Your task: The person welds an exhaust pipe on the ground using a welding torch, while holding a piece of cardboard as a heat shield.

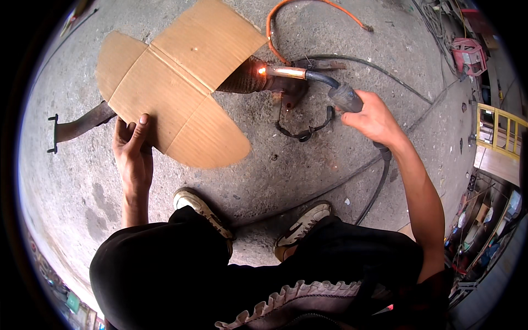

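Note:
My left hand (133, 149) grips the lower left edge of a folded cardboard sheet (181, 82), thumb on top. The sheet lies over the middle of an exhaust pipe (85, 124), whose flanged end sticks out at the left. At the sheet's right edge shows the pipe's ribbed flexible section (242, 78). Closed around the black handle of a welding torch (346, 99) is my right hand (377, 118). The torch's copper-coloured nozzle points left, and its tip is at the ribbed section, where a small orange glow shows. A short black cable (302, 135) hangs off the pipe below.
An orange hose (269, 27) curves behind the pipe. A dark cable (379, 67) runs to the right over the concrete floor (308, 176). My shoes (305, 225) stand close below. At the right are a pink-red machine (469, 56), a yellow frame (503, 127) and clutter.

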`<state>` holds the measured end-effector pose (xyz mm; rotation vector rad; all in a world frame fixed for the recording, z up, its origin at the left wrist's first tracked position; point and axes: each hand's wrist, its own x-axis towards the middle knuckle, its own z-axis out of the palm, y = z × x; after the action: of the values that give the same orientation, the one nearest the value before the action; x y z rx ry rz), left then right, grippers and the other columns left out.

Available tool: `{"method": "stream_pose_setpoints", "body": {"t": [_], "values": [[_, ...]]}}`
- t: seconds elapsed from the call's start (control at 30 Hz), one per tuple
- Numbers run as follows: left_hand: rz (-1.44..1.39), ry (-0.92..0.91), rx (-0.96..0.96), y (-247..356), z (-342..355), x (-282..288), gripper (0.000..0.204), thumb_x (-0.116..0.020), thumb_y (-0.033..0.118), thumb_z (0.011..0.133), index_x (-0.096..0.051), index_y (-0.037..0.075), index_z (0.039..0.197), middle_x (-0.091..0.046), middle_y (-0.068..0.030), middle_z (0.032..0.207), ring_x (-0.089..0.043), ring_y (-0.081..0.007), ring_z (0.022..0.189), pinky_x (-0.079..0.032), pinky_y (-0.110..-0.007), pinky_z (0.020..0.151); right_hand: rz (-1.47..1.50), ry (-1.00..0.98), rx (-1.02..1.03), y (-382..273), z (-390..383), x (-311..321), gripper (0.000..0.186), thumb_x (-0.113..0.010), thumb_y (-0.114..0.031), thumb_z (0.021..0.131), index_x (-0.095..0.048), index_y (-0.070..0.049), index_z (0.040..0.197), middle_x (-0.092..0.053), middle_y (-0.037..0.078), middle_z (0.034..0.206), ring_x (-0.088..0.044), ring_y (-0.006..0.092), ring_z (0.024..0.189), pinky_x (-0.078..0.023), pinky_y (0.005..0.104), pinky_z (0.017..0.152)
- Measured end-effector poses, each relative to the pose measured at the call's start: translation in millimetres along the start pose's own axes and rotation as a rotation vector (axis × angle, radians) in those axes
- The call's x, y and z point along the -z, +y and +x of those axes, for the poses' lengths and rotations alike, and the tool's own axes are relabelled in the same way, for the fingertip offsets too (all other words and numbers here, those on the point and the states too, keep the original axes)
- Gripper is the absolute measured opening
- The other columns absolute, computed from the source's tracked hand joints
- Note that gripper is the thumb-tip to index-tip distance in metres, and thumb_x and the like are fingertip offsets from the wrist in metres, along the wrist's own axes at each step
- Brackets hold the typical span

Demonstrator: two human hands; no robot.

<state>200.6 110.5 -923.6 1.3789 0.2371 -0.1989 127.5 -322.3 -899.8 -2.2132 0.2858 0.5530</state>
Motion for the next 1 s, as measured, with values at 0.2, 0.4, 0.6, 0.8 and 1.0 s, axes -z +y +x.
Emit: {"method": "stream_pose_setpoints", "body": {"t": [0.2,0.4,0.6,0.8,1.0], "values": [[0.001,-0.036,0.019,-5,3,8,0.041,-0.063,0.008,0.094,-0.046,-0.002,0.13,-0.063,-0.0049,0.099,-0.059,-0.0096,0.092,-0.048,-0.025,0.087,-0.016,-0.019,-0.005,-5,0,1,0.02,-0.066,-0.017,0.073,-0.059,0.0,0.082,-0.056,0.004,0.067,-0.054,0.0148,0.065,-0.044,0.0326,0.062],[0.016,-0.056,0.055,-2,-2,-4,0.045,-0.063,0.007,0.095,-0.043,-0.003,0.134,-0.063,-0.0072,0.107,-0.06,-0.0115,0.099,-0.048,-0.026,0.09,-0.012,-0.017,-0.017,-2,1,1,0.019,-0.065,-0.016,0.073,-0.057,-0.001,0.08,-0.055,0.004,0.065,-0.052,0.0146,0.063,-0.043,0.0331,0.06],[0.026,-0.049,0.083,3,-9,-11,0.047,-0.063,0.007,0.095,-0.042,-0.003,0.136,-0.064,-0.008,0.108,-0.06,-0.0117,0.099,-0.048,-0.027,0.09,-0.021,-0.016,-0.007,-6,3,-2,0.02,-0.065,-0.016,0.073,-0.055,0.0,0.079,-0.054,0.005,0.065,-0.052,0.0147,0.062,-0.043,0.0334,0.06],[0.008,-0.076,0.083,-4,-8,-13,0.048,-0.062,0.007,0.094,-0.041,-0.003,0.137,-0.064,-0.0083,0.109,-0.061,-0.0115,0.098,-0.048,-0.027,0.09,-0.034,-0.009,-0.005,-5,1,0,0.021,-0.065,-0.017,0.073,-0.055,0.0,0.078,-0.054,0.005,0.065,-0.052,0.015,0.062,-0.043,0.0337,0.06],[0.01,-0.07,0.073,-2,-8,-10,0.047,-0.063,0.009,0.095,-0.043,-0.002,0.136,-0.064,-0.008,0.111,-0.061,-0.0124,0.102,-0.047,-0.028,0.092,-0.018,-0.005,0.02,-1,1,1,0.022,-0.066,-0.018,0.073,-0.057,0.0,0.082,-0.054,0.005,0.066,-0.052,0.0146,0.063,-0.043,0.033,0.06]]}}
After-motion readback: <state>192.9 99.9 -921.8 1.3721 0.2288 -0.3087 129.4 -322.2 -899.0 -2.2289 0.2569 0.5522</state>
